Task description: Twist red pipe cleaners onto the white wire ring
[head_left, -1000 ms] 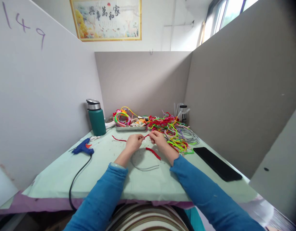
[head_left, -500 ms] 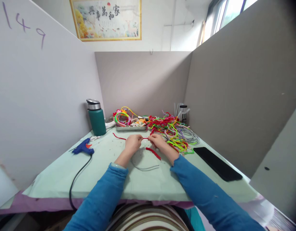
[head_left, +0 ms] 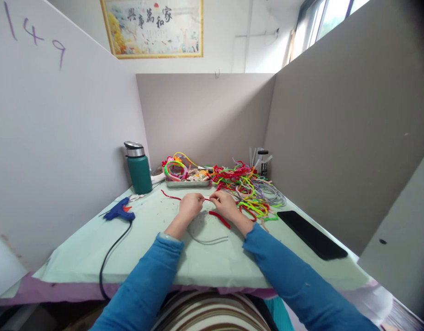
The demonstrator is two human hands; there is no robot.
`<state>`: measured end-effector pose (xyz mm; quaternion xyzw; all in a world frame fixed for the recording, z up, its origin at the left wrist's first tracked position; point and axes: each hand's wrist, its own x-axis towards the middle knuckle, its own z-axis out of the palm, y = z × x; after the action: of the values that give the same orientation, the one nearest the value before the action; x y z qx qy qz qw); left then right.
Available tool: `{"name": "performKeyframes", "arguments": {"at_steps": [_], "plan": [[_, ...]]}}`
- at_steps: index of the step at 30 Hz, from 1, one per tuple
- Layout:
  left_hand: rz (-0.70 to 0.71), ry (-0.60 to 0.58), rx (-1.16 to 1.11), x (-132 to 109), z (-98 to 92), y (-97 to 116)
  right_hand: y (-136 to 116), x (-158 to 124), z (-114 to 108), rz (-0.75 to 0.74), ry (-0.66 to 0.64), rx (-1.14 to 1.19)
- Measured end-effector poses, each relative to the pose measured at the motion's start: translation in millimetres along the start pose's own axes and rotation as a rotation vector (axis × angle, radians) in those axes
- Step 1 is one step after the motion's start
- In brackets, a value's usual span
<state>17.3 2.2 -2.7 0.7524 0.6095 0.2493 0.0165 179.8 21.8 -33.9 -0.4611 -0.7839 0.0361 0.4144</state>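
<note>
Between my two hands runs a thin red pipe cleaner [head_left: 171, 196], its free end trailing out to the left over the table. My left hand [head_left: 191, 205] pinches it, fingers pressed together. Just to the right, my right hand [head_left: 223, 203] pinches the same strand, with only a short piece showing between the fingertips. Below the right hand lies a thicker red pipe-cleaner piece [head_left: 219, 219]. Grey wire [head_left: 208, 242] curves on the table under the hands.
A heap of coloured pipe cleaners [head_left: 239, 179] lies behind my right hand. At the back is a metal tray [head_left: 187, 185] of small pieces. A green bottle [head_left: 139, 174] and blue glue gun [head_left: 119, 210] with its cord are left; a black phone [head_left: 312, 234] is right.
My right hand has shifted slightly left, closer to my left hand, so the red stretch between them is shorter. My left hand has stayed nearly still.
</note>
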Motion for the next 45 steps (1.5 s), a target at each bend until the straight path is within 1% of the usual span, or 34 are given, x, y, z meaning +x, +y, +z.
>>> {"name": "performKeyframes", "arguments": {"at_steps": [6, 9, 13, 16, 21, 27, 30, 33, 38, 40, 42, 45], "plan": [[0.006, 0.023, -0.011, 2.3, 2.8, -2.7, 1.0, -0.5, 1.5, 0.006, -0.021, -0.016], [0.061, 0.014, -0.059, 4.2, 5.5, -3.9, 0.0, -0.8, 2.3, 0.001, -0.032, -0.046], [0.144, -0.028, -0.116, 5.0, 7.6, -3.6, -3.0, -2.1, 3.2, -0.022, -0.053, -0.053], [0.124, -0.042, -0.100, 4.8, 8.0, -3.3, -3.9, -2.8, 3.5, -0.020, -0.052, -0.024], [0.077, -0.012, -0.088, 4.6, 6.9, -2.9, -2.5, -2.3, 3.4, -0.038, -0.055, 0.020], [0.095, -0.042, -0.107, 3.7, 4.5, -1.8, -2.5, -2.1, 2.8, -0.017, -0.061, -0.003], [0.108, -0.029, -0.090, 3.4, 5.2, -2.2, -4.5, -2.1, 3.1, 0.000, -0.057, 0.009], [0.108, -0.011, -0.082, 3.0, 5.1, -1.6, -7.0, -0.7, 3.8, 0.056, -0.074, 0.090], [0.082, 0.004, -0.105, 1.3, 1.4, 2.3, -5.9, 2.5, 4.4, 0.248, -0.174, 0.446], [0.094, -0.004, -0.113, 0.5, 0.0, 3.5, -3.6, 3.1, 4.9, 0.280, -0.190, 0.518], [0.111, -0.023, -0.098, -0.1, -0.7, 4.0, -1.9, 3.3, 5.4, 0.268, -0.169, 0.489], [0.114, -0.036, -0.040, -0.5, 0.1, 3.7, -2.1, 2.5, 4.7, 0.201, -0.119, 0.313]]}}
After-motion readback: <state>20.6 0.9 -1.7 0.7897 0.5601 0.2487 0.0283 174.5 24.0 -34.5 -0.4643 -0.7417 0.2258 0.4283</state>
